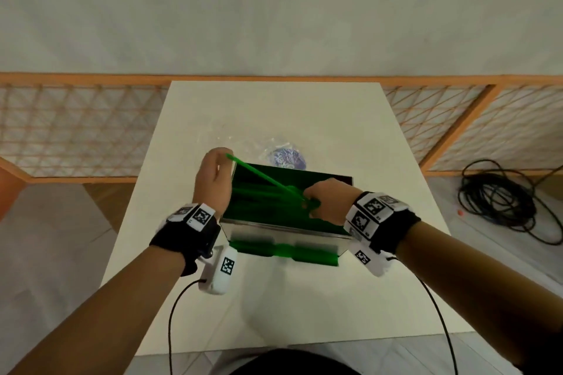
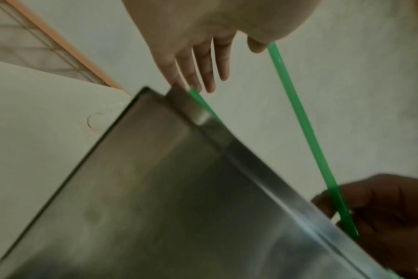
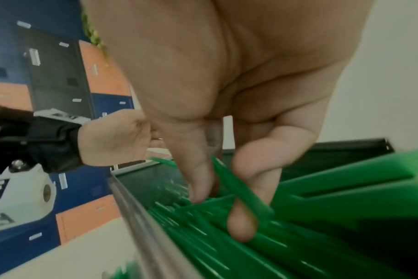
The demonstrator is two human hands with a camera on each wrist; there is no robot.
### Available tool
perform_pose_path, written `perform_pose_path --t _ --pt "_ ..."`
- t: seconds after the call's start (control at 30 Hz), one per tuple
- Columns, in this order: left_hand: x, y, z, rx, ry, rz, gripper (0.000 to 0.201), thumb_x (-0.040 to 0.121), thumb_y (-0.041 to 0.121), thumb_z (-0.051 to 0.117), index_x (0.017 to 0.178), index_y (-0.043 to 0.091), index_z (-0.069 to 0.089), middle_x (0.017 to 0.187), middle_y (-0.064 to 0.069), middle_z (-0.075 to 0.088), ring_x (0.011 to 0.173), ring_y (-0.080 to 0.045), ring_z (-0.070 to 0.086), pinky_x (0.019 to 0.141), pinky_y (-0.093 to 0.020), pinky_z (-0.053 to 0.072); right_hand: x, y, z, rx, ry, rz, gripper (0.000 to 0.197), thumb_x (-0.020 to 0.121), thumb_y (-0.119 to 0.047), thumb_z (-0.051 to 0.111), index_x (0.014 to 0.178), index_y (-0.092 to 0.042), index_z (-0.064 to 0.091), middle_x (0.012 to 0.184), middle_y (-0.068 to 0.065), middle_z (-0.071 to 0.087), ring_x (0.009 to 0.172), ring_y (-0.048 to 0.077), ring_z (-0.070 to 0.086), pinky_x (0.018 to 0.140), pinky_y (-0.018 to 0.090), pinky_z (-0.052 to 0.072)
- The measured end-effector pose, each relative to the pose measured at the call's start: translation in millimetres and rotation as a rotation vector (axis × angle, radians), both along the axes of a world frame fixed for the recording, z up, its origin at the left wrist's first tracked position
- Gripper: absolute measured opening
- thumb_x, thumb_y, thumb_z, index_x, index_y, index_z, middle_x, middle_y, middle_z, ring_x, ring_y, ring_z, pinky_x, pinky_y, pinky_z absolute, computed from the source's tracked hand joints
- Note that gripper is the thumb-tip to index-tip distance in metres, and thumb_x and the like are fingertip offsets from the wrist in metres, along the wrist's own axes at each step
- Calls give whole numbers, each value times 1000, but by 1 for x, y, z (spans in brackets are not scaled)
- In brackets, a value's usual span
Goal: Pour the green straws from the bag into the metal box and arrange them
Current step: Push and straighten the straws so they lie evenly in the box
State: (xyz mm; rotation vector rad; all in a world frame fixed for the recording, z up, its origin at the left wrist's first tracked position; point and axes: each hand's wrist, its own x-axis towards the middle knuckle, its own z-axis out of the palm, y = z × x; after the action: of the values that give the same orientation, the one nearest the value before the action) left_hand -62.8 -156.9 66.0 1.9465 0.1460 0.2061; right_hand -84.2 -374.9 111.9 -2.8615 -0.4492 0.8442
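Fingers of the left hand (image 1: 213,179) pinch the far tip of one straw (image 1: 262,175) between thumb and forefinger, with the other fingers hanging loose and straight below, as the left wrist view shows. At its near end the right hand (image 1: 324,201) pinches the same straw, fingers curled round it just above the heap. Held at both ends, the straw spans the gap between the hands, slanting up from right to left over the box (image 1: 283,230).

Under and between the hands, the box sits on the table (image 1: 274,113), already filled with straws (image 3: 227,245) lying roughly lengthwise, a few crossed. A pointed straw end pokes over the wall just below the left fingers. Beyond the hands, past the far wall of the box, the bag (image 1: 283,155) lies crumpled and looks empty, so pouring seems done and arranging is under way.

Judging by its look, the straw is thin, light plastic: stiff enough to stay straight across the span, yet likely to buckle or kink if squeezed mid-length. Its smooth skin will probably slip in a loose pinch. Gripping near the ends, as now, seems best for laying it parallel with the rest; the heap would shift easily under a careless push.
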Motion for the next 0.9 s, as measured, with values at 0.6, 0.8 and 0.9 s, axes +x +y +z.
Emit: perform_pose_path --t 0.6,0.8,0.9 --pt "-3 -18 -27 385 14 -330 48 101 34 32 142 10 37 154 -5 29 146 -17 14 118 -30 13 -12 -3 -28 -155 -74 -100 84 79 -30 67 147 -22 19 140 8 35 128 32 37 104 46 40" --pt "-2 -18 -28 328 18 -295 45 101 31 29 140 10 39 152 -6 32 145 -17 19 116 -26 14 -1 18 -26 1 -59 -144 34 91 -3 45 124 -9 53 121 14 60 110 29 59 92 34 49" --pt "-3 -19 -26 295 20 -280 45 102 30 29 140 9 40 152 -6 33 145 -17 20 116 -26 14 2 25 -24 80 -107 -166 38 92 0 44 128 -9 53 129 12 55 120 28 52 98 31 41"
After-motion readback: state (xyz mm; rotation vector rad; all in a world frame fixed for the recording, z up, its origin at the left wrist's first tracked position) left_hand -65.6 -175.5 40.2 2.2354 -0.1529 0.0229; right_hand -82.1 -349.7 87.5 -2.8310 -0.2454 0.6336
